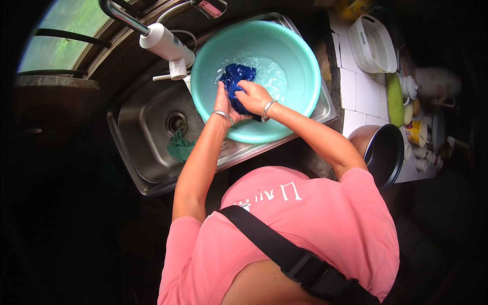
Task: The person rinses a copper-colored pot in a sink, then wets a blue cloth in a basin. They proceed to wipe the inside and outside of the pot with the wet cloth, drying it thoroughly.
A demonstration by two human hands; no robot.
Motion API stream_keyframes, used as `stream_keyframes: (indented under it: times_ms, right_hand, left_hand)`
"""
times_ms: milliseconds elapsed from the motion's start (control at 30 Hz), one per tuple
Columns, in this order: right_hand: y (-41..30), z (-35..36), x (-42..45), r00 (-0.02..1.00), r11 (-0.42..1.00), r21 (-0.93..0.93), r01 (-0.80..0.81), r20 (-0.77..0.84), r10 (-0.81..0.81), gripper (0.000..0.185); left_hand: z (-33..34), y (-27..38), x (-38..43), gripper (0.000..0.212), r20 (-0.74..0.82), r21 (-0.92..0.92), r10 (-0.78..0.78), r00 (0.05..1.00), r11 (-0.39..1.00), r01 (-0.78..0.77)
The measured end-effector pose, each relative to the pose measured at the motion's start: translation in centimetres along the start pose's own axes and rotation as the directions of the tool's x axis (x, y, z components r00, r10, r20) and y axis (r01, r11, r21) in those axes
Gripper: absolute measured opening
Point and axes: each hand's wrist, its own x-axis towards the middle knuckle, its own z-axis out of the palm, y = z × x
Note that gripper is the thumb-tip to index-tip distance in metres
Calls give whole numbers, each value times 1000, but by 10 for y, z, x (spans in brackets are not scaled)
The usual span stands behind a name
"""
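Both of my hands hold a wet, dark blue cloth (237,74) inside a mint-green plastic basin (301,57). My left hand (225,105) cups the cloth from the left and below. On its right side, the fingers of my right hand (253,97) are curled into the fabric. Rippling water (272,74) covers the bottom of the basin around the cloth's far end. Each wrist carries a silver bangle. The folds of the cloth between my palms are partly hidden.
The basin rests over a stainless steel sink (141,126). A green cloth (180,146) lies near the drain (176,124). A white faucet (166,44) stands behind left. On the tiled counter (354,87) at right are a white basket (371,44), a large pot (383,154) and a green gourd (394,99).
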Motion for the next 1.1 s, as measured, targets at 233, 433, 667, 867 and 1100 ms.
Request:
stream_keyframes:
  times_ms: [233, 433, 667, 867, 1100]
  right_hand:
    - [-82, 13, -27, 954, 965, -8, 261, -151, -260, 28]
    - [-34, -14, 34, 884, 949, -263, 177, -381, -270, 29]
    - [57, -75, 53, 963, 575, -792, -203, -266, -27, 28]
    - [48, 26, 9, 999, 679, -734, -10, 29, 46, 37]
    - [-53, -6, -18, 956, 961, -136, 241, 205, -210, 23]
  left_hand:
    - [-1, 13, 6, 53, 108, 49, 147, 983, 987, -153]
    - [35, 8, 1, 36, 39, -300, 157, 987, 944, -138]
    - [12, 34, -38, 70, -165, 18, 334, 928, 942, -335]
    - [1, 26, -34, 85, -271, 274, 389, 881, 908, -316]
    - [-8, 17, -23, 65, -35, -50, 93, 995, 994, -95]
